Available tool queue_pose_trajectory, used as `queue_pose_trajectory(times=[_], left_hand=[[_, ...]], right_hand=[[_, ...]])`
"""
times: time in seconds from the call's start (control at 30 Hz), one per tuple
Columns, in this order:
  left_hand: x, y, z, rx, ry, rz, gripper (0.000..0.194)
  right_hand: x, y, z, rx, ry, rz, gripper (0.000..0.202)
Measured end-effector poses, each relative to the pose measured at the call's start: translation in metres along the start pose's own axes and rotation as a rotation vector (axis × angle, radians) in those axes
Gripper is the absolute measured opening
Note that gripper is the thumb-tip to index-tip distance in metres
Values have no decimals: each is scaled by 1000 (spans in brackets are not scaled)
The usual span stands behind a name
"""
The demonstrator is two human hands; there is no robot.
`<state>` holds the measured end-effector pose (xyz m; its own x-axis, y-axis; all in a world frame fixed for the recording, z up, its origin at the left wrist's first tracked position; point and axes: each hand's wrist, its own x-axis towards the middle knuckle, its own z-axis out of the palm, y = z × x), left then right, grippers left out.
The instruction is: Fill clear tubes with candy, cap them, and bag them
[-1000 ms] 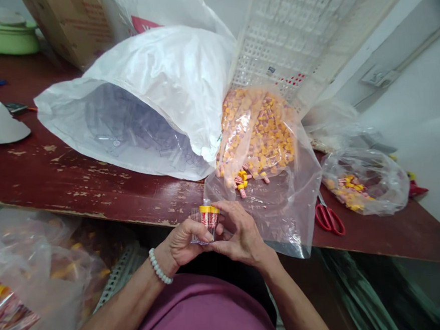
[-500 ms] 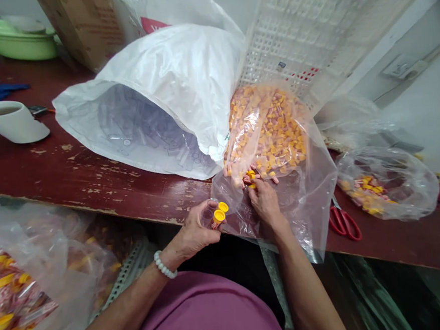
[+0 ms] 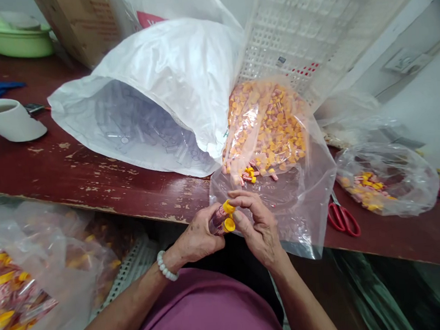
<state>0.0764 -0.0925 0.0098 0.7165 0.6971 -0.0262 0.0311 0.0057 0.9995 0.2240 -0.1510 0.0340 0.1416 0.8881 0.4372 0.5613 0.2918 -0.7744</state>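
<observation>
Right fingers point(image 3: 242, 214) bent — at the yellow caps point(image 3: 229, 225).

On my worktop point(image 3: 139, 193), the cup point(image 3: 11, 119) sits at the left, the basin point(image 3: 11, 39) behind it. The open sack point(image 3: 172, 73) lies between the cup and the large bag point(image 3: 266, 126); right of that bag lie the scissors point(image 3: 343, 217), then the small bag point(image 3: 389, 181).

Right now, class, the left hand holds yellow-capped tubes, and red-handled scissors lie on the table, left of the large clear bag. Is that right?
Not quite: the head view shows the scissors on the table, right of the large clear bag. The left hand does hold yellow-capped tubes.
</observation>
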Motion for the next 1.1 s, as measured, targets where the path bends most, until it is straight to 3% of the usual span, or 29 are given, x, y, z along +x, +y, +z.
queue_pose_trajectory(times=[0.13, 0.27, 0.37, 0.47, 0.67, 0.87, 0.93, 1.0, 1.1], left_hand=[[-1, 0, 1, 6, -2, -17, 37], [-1, -6, 5, -110, 36, 24, 34], [1, -12, 3, -115, 52, 7, 37], [2, -13, -2, -74, 38, -39, 40], [1, -8, -8, 3, 23, -68, 33], [0, -11, -3, 94, 117, -44, 26], [1, -10, -4, 132, 136, -43, 30], [2, -8, -7, 118, 130, -55, 36], [2, -7, -12, 32, 141, -101, 35]], right_hand=[[-3, -1, -2, -134, -29, -103, 25], [-13, 1, 10, -280, -75, -245, 39], [-16, 5, 17, -323, -119, -265, 47], [-14, 9, 18, -272, -158, -219, 39], [-9, 8, 19, -155, -84, -177, 30], [-9, 0, 20, -206, -145, -186, 31], [-3, 4, 16, -136, -189, -142, 21], [8, 19, 8, -96, -136, -62, 18], [29, 61, -6, -316, 120, 77, 22]])
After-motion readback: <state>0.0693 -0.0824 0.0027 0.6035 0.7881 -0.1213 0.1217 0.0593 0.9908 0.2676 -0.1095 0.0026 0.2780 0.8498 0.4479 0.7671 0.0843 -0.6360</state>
